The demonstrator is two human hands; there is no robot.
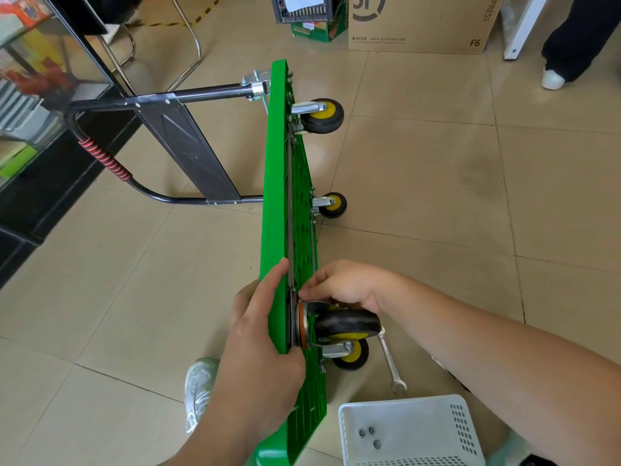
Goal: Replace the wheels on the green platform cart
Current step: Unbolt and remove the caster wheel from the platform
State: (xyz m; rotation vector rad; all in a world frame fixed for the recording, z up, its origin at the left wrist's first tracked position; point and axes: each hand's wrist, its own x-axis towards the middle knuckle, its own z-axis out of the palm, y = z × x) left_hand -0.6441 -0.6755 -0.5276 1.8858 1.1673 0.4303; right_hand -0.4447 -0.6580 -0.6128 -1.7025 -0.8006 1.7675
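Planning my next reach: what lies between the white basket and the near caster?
A wrench lies on the floor tile there, its open end toward the basket; head view.

Cardboard box [420, 28], dark crate [302, 16], chrome chair frame [199, 48]

beige tiled floor [437, 196] | cardboard box [420, 25] | metal chair legs [188, 45]
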